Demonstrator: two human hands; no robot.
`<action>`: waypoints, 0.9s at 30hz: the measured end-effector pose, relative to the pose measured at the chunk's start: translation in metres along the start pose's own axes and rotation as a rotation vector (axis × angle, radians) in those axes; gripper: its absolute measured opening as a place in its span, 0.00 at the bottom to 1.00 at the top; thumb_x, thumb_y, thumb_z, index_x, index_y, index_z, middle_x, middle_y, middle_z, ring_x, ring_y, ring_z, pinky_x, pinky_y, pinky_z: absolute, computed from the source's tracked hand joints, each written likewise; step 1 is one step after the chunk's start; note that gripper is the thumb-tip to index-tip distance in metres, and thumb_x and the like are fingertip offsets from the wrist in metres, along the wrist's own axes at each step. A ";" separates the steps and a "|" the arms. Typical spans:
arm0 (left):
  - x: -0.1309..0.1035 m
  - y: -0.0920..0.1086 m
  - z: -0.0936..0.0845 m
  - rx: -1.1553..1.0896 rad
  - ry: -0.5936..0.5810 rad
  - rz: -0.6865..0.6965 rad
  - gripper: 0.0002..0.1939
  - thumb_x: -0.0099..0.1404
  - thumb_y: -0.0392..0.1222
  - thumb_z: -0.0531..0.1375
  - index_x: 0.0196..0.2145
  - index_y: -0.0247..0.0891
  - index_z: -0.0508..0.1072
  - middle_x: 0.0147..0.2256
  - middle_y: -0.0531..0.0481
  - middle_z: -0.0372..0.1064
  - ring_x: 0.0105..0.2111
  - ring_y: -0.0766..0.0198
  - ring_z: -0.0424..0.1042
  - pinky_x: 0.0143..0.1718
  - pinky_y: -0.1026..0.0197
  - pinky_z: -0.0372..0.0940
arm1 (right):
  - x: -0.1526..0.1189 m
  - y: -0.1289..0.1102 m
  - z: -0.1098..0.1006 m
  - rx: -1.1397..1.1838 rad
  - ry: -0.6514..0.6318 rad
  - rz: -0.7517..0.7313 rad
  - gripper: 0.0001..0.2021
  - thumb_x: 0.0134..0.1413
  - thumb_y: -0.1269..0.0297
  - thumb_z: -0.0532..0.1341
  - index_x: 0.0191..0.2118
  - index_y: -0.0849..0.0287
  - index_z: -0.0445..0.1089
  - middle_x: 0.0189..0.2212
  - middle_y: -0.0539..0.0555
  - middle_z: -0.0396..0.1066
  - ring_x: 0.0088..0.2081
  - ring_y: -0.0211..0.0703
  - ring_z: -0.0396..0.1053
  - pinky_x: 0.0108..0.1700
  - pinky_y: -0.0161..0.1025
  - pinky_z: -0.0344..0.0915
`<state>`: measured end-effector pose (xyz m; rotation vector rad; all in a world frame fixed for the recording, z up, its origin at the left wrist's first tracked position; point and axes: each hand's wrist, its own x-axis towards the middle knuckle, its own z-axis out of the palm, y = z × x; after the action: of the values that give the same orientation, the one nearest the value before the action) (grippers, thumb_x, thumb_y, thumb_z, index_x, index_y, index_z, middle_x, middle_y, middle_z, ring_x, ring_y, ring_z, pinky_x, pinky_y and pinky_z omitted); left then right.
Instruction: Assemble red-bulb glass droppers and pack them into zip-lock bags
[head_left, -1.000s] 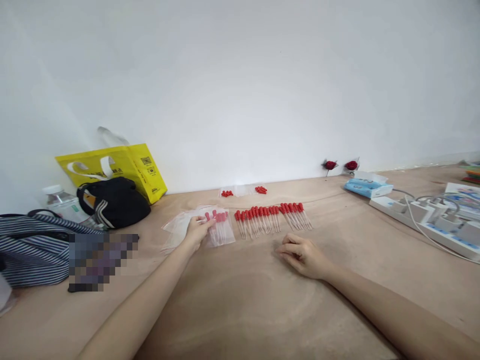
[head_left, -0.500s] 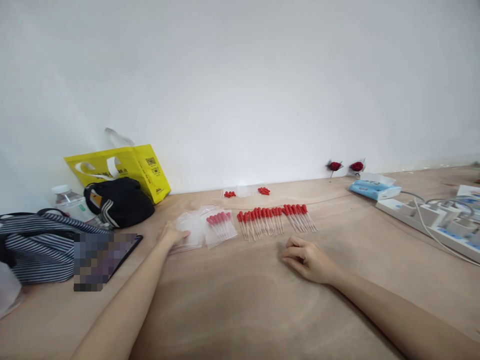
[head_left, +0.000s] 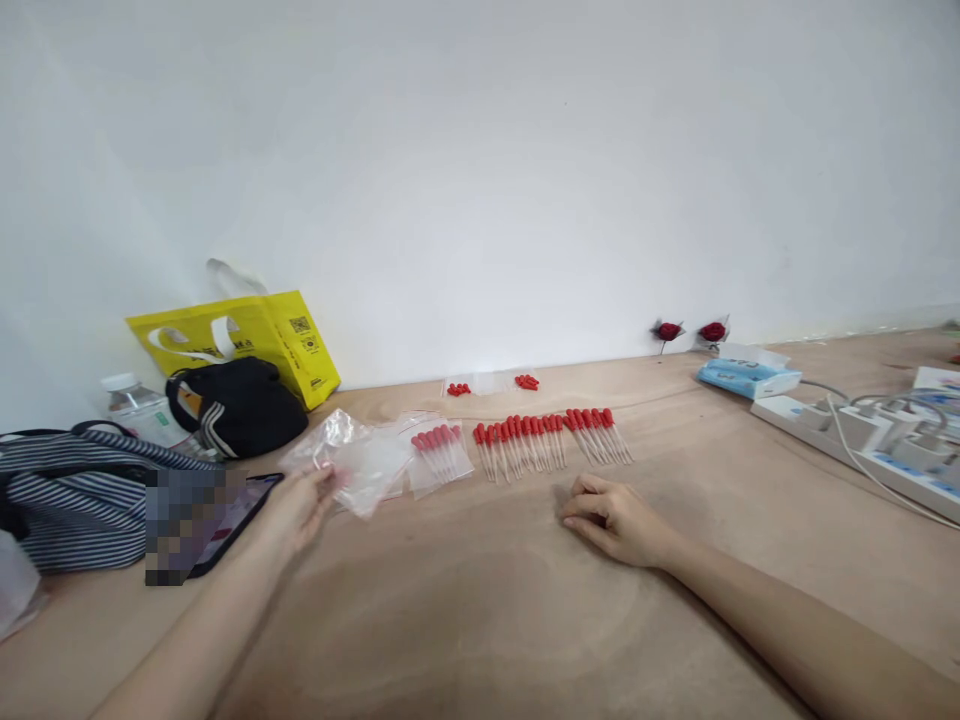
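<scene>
Bag (head_left: 367,478): thin crinkly film, left of red-bulbed droppers (head_left: 517,428), edge pinched by left hand (head_left: 302,503); far outline hard to make out. Right hand (head_left: 616,522) curls loosely, thumb apart, palm hidden.

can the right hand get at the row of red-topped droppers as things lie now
Probably yes: the right hand rests on the table on the near side of the row of red-topped droppers, and nothing visible stands between them.
</scene>
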<state>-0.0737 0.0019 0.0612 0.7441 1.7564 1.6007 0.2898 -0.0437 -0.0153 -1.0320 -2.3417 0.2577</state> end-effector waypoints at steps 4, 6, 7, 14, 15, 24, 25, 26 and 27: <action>-0.073 -0.035 0.017 -0.054 -0.224 -0.230 0.12 0.58 0.22 0.50 0.23 0.35 0.63 0.25 0.49 0.69 0.32 0.63 0.74 0.37 0.65 0.70 | 0.001 0.002 0.001 0.000 0.002 0.010 0.08 0.53 0.65 0.53 0.34 0.57 0.70 0.30 0.52 0.64 0.28 0.35 0.63 0.31 0.33 0.59; -0.099 -0.058 0.016 -0.034 -0.357 -0.269 0.10 0.60 0.25 0.49 0.29 0.38 0.62 0.31 0.48 0.70 0.40 0.59 0.72 0.43 0.62 0.68 | 0.000 0.002 0.001 0.004 -0.003 0.018 0.08 0.53 0.65 0.54 0.35 0.57 0.70 0.30 0.52 0.65 0.27 0.35 0.63 0.30 0.32 0.59; -0.108 -0.069 0.012 0.016 -0.386 -0.197 0.08 0.61 0.28 0.49 0.34 0.40 0.61 0.35 0.47 0.70 0.44 0.58 0.69 0.46 0.59 0.66 | 0.000 0.003 0.001 0.009 -0.007 0.018 0.08 0.53 0.65 0.54 0.35 0.57 0.70 0.30 0.52 0.65 0.28 0.35 0.63 0.30 0.32 0.59; -0.112 -0.066 -0.026 0.734 -0.783 0.736 0.24 0.60 0.47 0.54 0.54 0.52 0.54 0.56 0.50 0.54 0.57 0.51 0.49 0.55 0.45 0.52 | 0.001 0.000 -0.001 0.099 -0.018 0.005 0.08 0.53 0.66 0.54 0.34 0.59 0.69 0.28 0.52 0.65 0.29 0.36 0.64 0.30 0.32 0.60; -0.110 -0.056 -0.023 0.793 -0.983 0.856 0.20 0.60 0.47 0.54 0.51 0.52 0.60 0.55 0.51 0.55 0.57 0.51 0.50 0.56 0.45 0.50 | 0.001 0.000 -0.001 0.114 -0.007 0.007 0.07 0.53 0.66 0.54 0.33 0.59 0.69 0.28 0.52 0.64 0.29 0.36 0.63 0.30 0.32 0.59; -0.103 -0.038 0.056 0.919 -1.535 1.108 0.35 0.61 0.54 0.52 0.60 0.40 0.43 0.60 0.46 0.40 0.60 0.53 0.39 0.58 0.47 0.37 | -0.003 -0.014 -0.007 0.225 -0.033 -0.157 0.10 0.51 0.60 0.56 0.32 0.61 0.69 0.27 0.53 0.64 0.31 0.38 0.62 0.34 0.36 0.59; -0.105 -0.041 0.059 0.930 -1.506 1.089 0.36 0.61 0.54 0.52 0.60 0.39 0.42 0.60 0.45 0.39 0.60 0.53 0.39 0.58 0.47 0.37 | -0.003 -0.015 -0.007 0.226 -0.045 -0.184 0.11 0.51 0.59 0.57 0.35 0.61 0.70 0.28 0.54 0.65 0.32 0.38 0.61 0.35 0.37 0.59; -0.106 -0.044 0.061 0.931 -1.468 1.072 0.36 0.60 0.54 0.51 0.60 0.38 0.41 0.60 0.44 0.39 0.60 0.53 0.39 0.58 0.46 0.37 | -0.003 -0.016 -0.007 0.224 -0.054 -0.202 0.12 0.50 0.59 0.57 0.37 0.61 0.70 0.29 0.55 0.65 0.33 0.39 0.61 0.36 0.38 0.59; -0.108 -0.046 0.062 0.928 -1.433 1.058 0.37 0.60 0.54 0.52 0.60 0.38 0.41 0.60 0.43 0.40 0.59 0.53 0.40 0.58 0.46 0.37 | -0.003 -0.016 -0.007 0.219 -0.062 -0.210 0.13 0.50 0.59 0.57 0.39 0.61 0.70 0.30 0.55 0.65 0.33 0.40 0.61 0.36 0.39 0.59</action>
<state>0.0428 -0.0461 0.0208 2.6381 0.7792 0.1071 0.2852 -0.0568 -0.0045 -0.6778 -2.3904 0.4582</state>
